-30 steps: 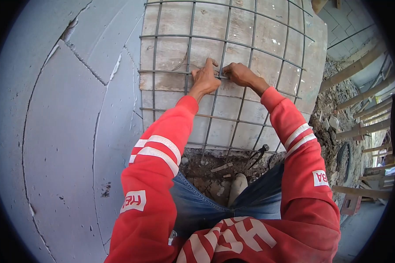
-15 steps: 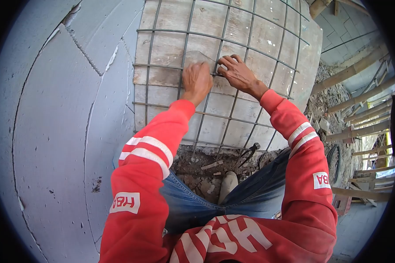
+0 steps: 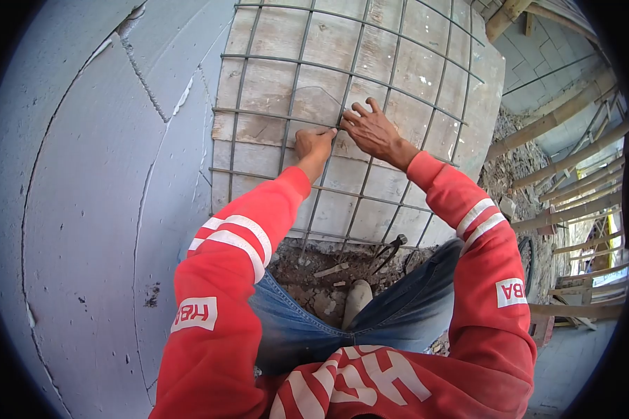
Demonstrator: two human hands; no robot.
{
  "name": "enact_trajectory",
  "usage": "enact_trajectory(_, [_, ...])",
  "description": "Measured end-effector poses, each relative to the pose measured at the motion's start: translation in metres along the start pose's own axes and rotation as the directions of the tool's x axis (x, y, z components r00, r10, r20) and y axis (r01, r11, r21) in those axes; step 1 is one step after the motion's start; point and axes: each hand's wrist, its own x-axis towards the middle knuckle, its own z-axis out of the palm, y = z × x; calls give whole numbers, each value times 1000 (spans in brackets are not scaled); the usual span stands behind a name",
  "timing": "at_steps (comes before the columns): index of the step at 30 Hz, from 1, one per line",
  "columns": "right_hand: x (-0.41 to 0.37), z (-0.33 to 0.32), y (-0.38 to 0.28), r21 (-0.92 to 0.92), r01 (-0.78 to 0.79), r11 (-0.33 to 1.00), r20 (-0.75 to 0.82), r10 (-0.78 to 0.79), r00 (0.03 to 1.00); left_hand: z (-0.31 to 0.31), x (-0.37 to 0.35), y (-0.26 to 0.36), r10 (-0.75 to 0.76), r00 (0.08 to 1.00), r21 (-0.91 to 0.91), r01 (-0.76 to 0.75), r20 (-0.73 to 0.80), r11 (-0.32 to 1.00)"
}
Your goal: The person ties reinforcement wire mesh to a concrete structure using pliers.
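Touching one metal grid (image 3: 351,72), two hands (image 3: 374,133), one shoe (image 3: 357,302)

dark grey grid (image 3: 351,73), white-striped red sleeves (image 3: 220,276)

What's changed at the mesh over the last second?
The left hand has shifted slightly back toward the wearer and curled in. The right hand has uncurled, its fingers spreading. Both remain by the same crossing; steel mesh and board look unmoved.

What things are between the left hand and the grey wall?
In the head view, bars of the metal grid and the board behind them lie between the left hand and wall.
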Motion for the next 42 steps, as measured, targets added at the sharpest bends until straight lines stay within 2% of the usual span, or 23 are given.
enact_trajectory(2, [4,-4,-4,-64,-43,997,23,45,999,-1,-6,6,160,983,212,-137,-93,968])
enact_trajectory(4, [5,-10,-7,-79,-61,995,24,63,998,-2,-15,11,234,966,280,-196,-112,940])
enact_trajectory(6, [13,-18,-7,-60,-171,983,230,180,956,-4,-16,18,316,938,351,-252,-139,902])
enact_trajectory(8, [11,-27,-1,-94,-131,987,143,144,979,-1,-11,9,368,922,371,-304,-116,878])
enact_trajectory(10, [6,-36,9,-213,118,970,-98,-141,985,-2,-7,7,387,912,395,-309,-134,865])
enact_trajectory(12, [8,-33,17,-156,179,971,-148,-202,968,0,-8,9,347,931,375,-283,-113,883])
enact_trajectory(13, [8,-31,19,-18,125,992,45,-124,991,1,-9,10,343,933,371,-283,-107,885])
enact_trajectory(14, [4,-30,19,108,39,993,244,-65,968,1,-11,11,243,965,256,-211,-102,943])
enact_trajectory(15, [0,-43,14,111,-23,994,121,9,993,1,-10,12,140,987,139,-128,-84,982])
enact_trajectory(18, [-8,-54,1,138,-132,982,83,122,989,0,-4,12,23,998,88,-19,-50,996])
enact_trajectory(19, [-12,-68,-7,157,-194,968,92,181,979,1,-6,11,-42,999,-84,40,-27,996])
enact_trajectory(22, [-32,-77,-31,265,-340,902,35,344,938,2,0,5,-23,999,-123,17,-43,992])
enact_trajectory(24, [-44,-74,-41,290,-437,851,135,416,899,3,2,2,-1,1000,-116,-3,-31,993])
enact_trajectory(26, [-52,-51,-53,501,-620,605,264,575,774,2,-1,8,30,999,-108,-32,-20,994])
enact_trajectory(27, [-52,-30,-62,603,-596,530,276,563,779,-1,-6,16,28,1000,-62,-28,-2,998])
enact_trajectory(28, [-37,-55,-81,728,-677,108,542,513,665,-4,-6,20,26,1000,-12,-26,14,1000])
enact_trajectory(29, [-24,-58,-111,750,-639,-168,605,563,563,-5,-1,18,31,999,4,-31,15,1000])
enact_trajectory(30, [-14,-11,-145,791,-611,-8,430,718,547,-5,7,14,-5,999,-5,5,43,1000])
enact_trajectory(31, [-4,-12,-168,781,-616,104,309,793,525,-4,11,11,-42,996,-11,43,74,999])
enact_trajectory(32, [-1,-21,-181,785,-613,87,314,798,515,-5,10,13,-41,996,7,40,79,999])
enact_trajectory(34, [1,-43,-192,640,-764,83,531,670,518,-7,9,21,-182,970,-81,197,159,977])
enact_trajectory(37, [-13,-12,-208,596,-785,170,531,650,544,-8,6,24,-266,933,-83,293,242,952])
enact_trajectory(42, [8,11,-209,658,-727,196,422,704,571,-11,21,20,-229,928,-85,264,293,961])
